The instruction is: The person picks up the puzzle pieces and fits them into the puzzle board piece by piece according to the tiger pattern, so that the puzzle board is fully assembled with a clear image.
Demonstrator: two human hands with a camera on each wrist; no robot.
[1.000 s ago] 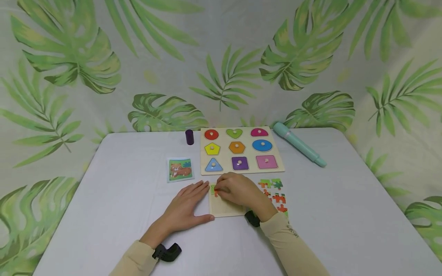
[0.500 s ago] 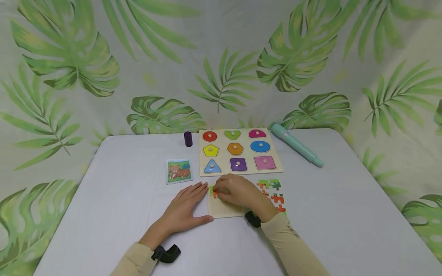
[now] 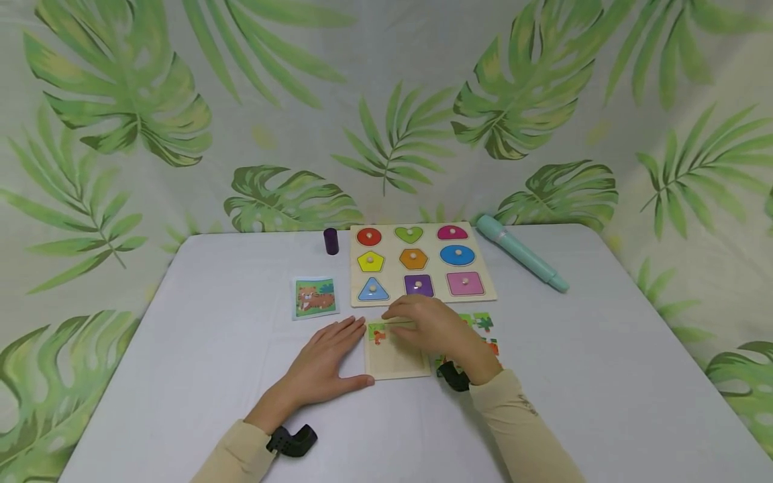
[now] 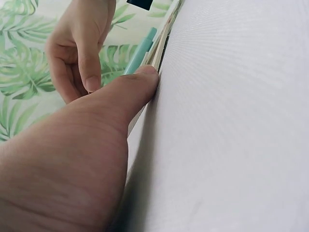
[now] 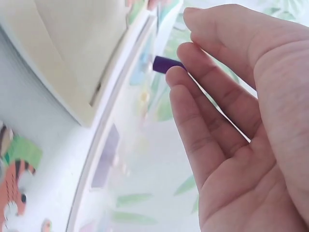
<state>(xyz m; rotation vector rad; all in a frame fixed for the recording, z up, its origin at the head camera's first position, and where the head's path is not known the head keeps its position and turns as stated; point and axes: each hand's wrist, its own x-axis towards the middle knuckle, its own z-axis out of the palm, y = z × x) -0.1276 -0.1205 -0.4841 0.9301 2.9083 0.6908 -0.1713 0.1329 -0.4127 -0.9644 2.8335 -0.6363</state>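
Observation:
My left hand [image 3: 326,365] lies on the table with its fingers spread, fingertips and thumb at the left side of a small square wooden puzzle tray [image 3: 395,365]. In the tray's upper left corner sits a green and orange jigsaw piece [image 3: 376,333]. Just over the tray's upper right part hovers my right hand [image 3: 430,329], thumb and fingers apart. The right wrist view shows this hand [image 5: 227,121] with nothing between its fingers, beside the tray [image 5: 82,43]. Several loose jigsaw pieces [image 3: 485,322] lie right of the tray, partly hidden by the right hand and wrist.
Behind the tray lies a wooden board [image 3: 391,274] with colourful knobbed shapes. A purple cylinder [image 3: 331,241] stands left of it, and a picture card of a tiger [image 3: 315,297] lies nearer. A turquoise pen-shaped tube [image 3: 522,253] lies at the back right.
My right hand has let go of the jigsaw piece in the tray's corner and moved slightly up and right, its fingers parting. The left hand has stayed in place.

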